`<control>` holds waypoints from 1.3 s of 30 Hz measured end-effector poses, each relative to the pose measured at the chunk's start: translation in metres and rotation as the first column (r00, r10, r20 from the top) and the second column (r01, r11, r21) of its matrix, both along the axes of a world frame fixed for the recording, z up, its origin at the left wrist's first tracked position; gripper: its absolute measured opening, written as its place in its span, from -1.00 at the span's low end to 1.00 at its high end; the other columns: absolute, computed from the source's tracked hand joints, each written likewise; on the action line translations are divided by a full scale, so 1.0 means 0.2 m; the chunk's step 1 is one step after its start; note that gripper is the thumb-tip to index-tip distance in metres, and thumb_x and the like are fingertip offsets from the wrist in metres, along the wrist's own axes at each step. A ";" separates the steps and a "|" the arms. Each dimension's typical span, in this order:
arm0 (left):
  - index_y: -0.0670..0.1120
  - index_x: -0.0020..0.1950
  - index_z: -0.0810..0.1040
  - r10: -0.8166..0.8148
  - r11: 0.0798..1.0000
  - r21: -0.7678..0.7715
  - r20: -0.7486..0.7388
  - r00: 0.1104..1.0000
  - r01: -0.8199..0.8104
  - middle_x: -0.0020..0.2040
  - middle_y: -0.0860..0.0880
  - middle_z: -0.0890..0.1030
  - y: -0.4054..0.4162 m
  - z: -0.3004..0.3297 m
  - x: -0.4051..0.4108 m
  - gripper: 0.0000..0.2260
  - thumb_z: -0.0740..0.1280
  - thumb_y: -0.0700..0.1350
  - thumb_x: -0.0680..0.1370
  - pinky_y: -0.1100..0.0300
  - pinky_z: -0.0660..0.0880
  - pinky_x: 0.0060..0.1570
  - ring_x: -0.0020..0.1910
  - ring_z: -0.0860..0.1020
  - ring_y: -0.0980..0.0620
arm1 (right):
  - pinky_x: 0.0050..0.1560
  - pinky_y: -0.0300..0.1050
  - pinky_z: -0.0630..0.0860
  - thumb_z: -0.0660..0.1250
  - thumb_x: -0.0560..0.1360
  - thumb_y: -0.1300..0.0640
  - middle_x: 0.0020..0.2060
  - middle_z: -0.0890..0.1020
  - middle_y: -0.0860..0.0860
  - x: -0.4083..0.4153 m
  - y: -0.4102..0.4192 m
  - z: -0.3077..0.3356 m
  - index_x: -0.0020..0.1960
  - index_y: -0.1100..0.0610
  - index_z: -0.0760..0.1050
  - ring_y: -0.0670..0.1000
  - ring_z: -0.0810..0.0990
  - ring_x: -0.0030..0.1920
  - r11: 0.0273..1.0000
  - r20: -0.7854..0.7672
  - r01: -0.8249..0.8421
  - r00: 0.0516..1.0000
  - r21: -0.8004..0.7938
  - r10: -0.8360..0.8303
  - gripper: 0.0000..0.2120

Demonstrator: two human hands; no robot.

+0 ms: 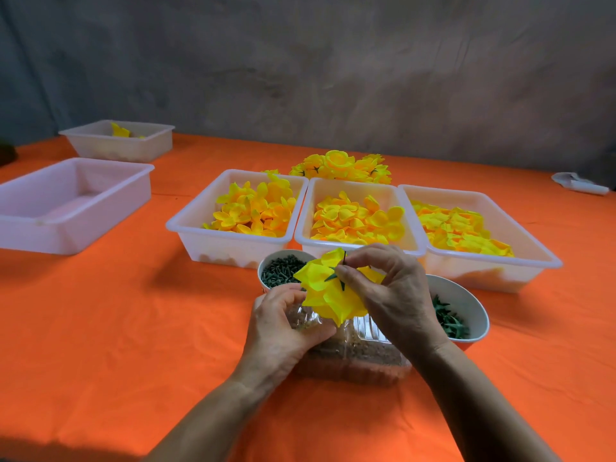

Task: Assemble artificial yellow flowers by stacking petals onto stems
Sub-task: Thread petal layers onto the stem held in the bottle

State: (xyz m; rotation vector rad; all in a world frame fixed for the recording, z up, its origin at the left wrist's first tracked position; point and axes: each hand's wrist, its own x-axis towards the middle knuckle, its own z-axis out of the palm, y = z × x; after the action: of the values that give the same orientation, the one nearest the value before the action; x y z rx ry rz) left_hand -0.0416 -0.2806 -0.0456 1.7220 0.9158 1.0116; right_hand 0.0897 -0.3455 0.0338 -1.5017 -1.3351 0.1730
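**Flower in your hands, near edge of the desk**

- Flower (328,290): yellow petals stacked on a dark stem, held in the air over the clear container, between both your hands. The thin stem tip pokes up out of the petals, with a green star-shaped calyx at the centre.
- Your left hand (278,323): fingers curled round the underside of the flower, supporting it from below.
- Your right hand (393,291): thumb and forefinger pinching the green calyx at the stem on top of the petals; the other fingers are loosely curled.
- Clear plastic container (358,358): on the desk just below your hands, near the near edge; holds small brownish pieces.
- Paper cup (283,270): just beyond your left hand, filled with dark green pins.
- Second paper cup (461,308): beside your right hand, holding green calyx pieces.
- Three white tubs of yellow petals, side by side toward the middle of the desk: left tub (233,221), middle tub (358,218), right tub (473,235).
- Finished flowers (343,166): heaped behind the tubs, toward the far edge.
- Empty white tub (71,205): at the left edge.
- Small tub (121,140): far left corner, a few yellow pieces inside.
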 end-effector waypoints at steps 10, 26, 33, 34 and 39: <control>-0.12 -0.04 0.65 0.017 0.998 -0.057 0.132 0.991 -0.010 0.03 -0.17 0.64 0.02 0.03 0.07 -0.75 0.57 -0.23 0.31 -0.18 0.49 0.14 0.08 0.59 -0.19 | 0.00 0.00 0.47 0.48 0.39 0.23 -0.26 0.64 -0.02 0.00 0.02 0.12 -0.28 0.08 0.62 0.07 0.57 -0.06 0.999 0.017 -0.037 0.999 0.021 0.037 -0.89; 0.04 -0.24 0.70 -0.123 0.992 -0.027 0.125 0.985 0.127 -0.03 0.09 0.63 0.08 0.08 0.04 -0.78 0.57 -0.28 0.28 0.16 0.56 -0.06 -0.04 0.65 0.00 | -0.14 -0.11 0.52 0.41 0.38 0.23 -0.07 0.63 0.17 0.13 0.08 0.22 0.00 0.21 0.59 0.07 0.58 -0.11 0.992 -0.895 -0.044 0.428 0.114 0.122 -0.80; 0.05 -0.10 0.68 -0.059 0.998 -0.001 0.132 0.990 0.060 -0.07 0.02 0.69 0.07 0.27 0.01 -0.70 0.57 0.07 0.23 -0.07 0.53 0.12 -0.02 0.64 0.00 | -0.22 -0.15 0.37 0.23 0.55 0.16 -0.45 0.64 0.05 0.24 0.10 0.18 -0.18 0.13 0.49 -0.01 0.47 -0.28 0.986 -0.969 -0.027 -0.190 0.166 0.158 -0.85; 0.04 -0.07 0.68 -0.053 0.999 0.013 0.168 0.984 0.051 -0.07 0.01 0.69 0.08 0.31 0.02 -0.66 0.58 0.12 0.23 0.00 0.52 0.13 0.01 0.63 0.01 | -0.23 -0.16 0.38 0.21 0.56 0.15 -0.48 0.62 0.04 0.24 0.10 0.17 -0.20 0.13 0.48 -0.02 0.47 -0.31 0.981 -0.958 -0.036 -0.227 0.190 0.177 -0.82; 0.01 -0.01 0.61 -0.126 0.992 0.012 0.217 0.968 0.127 -0.10 0.07 0.66 0.10 0.57 0.15 -0.56 0.35 0.25 0.24 0.36 0.50 -0.12 -0.11 0.60 0.20 | -0.42 -0.26 0.51 0.16 0.55 0.15 -0.46 0.60 0.05 0.18 0.14 0.13 -0.23 0.16 0.49 0.00 0.53 -0.52 0.947 -0.903 -0.069 -0.331 0.313 0.275 -0.77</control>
State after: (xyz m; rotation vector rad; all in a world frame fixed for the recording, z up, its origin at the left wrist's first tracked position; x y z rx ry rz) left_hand -0.0114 -0.2610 0.0688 1.6087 0.6585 1.0883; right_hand 0.1256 -0.3184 0.0592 -0.4013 0.0150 1.2736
